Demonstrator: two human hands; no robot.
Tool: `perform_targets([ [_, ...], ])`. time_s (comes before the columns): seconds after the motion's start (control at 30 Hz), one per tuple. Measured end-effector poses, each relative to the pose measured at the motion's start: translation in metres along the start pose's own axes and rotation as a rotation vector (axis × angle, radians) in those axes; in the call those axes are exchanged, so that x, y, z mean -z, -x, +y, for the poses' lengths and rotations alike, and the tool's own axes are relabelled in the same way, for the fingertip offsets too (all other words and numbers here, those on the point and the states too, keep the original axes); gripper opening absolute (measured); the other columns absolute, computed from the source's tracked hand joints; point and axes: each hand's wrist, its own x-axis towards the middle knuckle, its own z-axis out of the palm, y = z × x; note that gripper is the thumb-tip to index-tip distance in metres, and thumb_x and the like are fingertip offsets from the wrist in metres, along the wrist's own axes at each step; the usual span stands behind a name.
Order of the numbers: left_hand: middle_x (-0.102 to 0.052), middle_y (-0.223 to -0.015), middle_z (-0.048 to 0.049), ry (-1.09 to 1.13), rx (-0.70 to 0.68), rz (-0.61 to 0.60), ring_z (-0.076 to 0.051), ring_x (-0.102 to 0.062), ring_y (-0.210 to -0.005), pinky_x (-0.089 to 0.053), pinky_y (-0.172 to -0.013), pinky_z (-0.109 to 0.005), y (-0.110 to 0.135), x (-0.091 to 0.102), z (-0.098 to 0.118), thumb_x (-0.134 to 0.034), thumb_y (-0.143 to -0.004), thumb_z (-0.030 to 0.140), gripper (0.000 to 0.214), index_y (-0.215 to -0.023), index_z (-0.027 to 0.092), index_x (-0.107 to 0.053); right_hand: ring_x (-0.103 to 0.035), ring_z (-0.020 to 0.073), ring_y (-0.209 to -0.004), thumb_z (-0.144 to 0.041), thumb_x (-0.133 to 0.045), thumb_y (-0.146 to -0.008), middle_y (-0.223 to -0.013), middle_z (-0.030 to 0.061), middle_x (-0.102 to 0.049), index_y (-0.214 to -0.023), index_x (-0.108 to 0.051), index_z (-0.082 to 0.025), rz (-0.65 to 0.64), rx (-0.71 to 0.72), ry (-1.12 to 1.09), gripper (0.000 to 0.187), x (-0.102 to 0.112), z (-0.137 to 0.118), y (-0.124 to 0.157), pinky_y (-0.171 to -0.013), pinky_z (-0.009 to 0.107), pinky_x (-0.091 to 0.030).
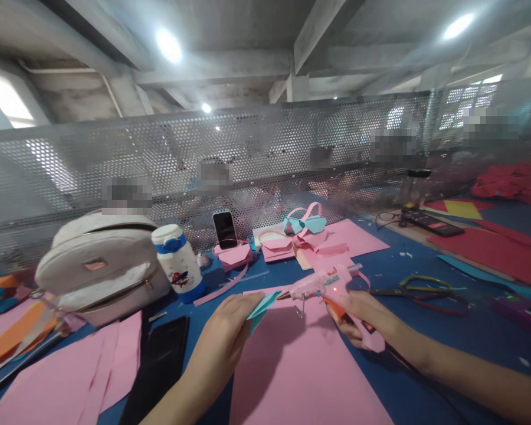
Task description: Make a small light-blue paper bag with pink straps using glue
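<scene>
My right hand (351,319) is wrapped round the handle of a pink hot glue gun (323,286), with fingers at its orange trigger. The gun's metal nozzle points left and sits at the edge of a folded piece of light blue paper (264,307); whether they touch I cannot tell. That folded paper is pinched in my left hand (230,327), whose fingertips are partly hidden. Beneath both hands a large pink sheet (305,378) lies on the blue table.
Scissors (418,292) lie right of the glue gun. Behind are folded pink paper pieces (278,247), a propped phone (225,229), a white bottle (179,262) and a backpack (106,265). A black flat case (159,366) and pink sheets (79,366) lie left. A perforated metal screen (256,141) stands behind.
</scene>
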Motion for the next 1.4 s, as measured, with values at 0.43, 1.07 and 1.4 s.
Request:
perform_targets([
  [0.43,-0.070,-0.120,-0.0096,0.000,0.012,0.000,-0.026,-0.066,-0.106,-0.056,-0.088,-0.042,0.001,-0.001,-0.002,-0.042,-0.099,0.019,0.035,-0.130,0.024,-0.057,-0.031,0.0063,-0.049,-0.059,-0.073,-0.075,-0.056,-0.0066,-0.040,-0.075,-0.052,-0.018,0.049,-0.006,-0.074,0.047,-0.007,-0.004,0.001,-0.043,0.018,-0.023],
  [1.07,-0.068,-0.124,-0.0072,0.111,0.065,-0.013,-0.023,-0.064,-0.113,-0.053,-0.093,-0.040,0.002,-0.002,-0.002,-0.040,-0.100,0.020,0.036,-0.132,0.028,-0.055,-0.027,0.0050,-0.045,-0.057,-0.065,-0.084,-0.053,-0.0067,-0.041,-0.078,-0.054,-0.016,0.034,0.045,-0.003,0.043,0.000,-0.006,0.002,-0.042,0.019,-0.024],
  [1.4,-0.069,-0.121,-0.0067,0.128,0.080,-0.009,-0.024,-0.065,-0.110,-0.054,-0.091,-0.039,0.001,0.000,0.002,-0.041,-0.099,0.019,0.036,-0.130,0.029,-0.057,-0.028,0.0056,-0.045,-0.058,-0.064,-0.084,-0.053,-0.0068,-0.039,-0.077,-0.055,-0.016,0.011,0.062,0.003,0.044,-0.003,-0.010,0.000,-0.042,0.020,-0.024],
])
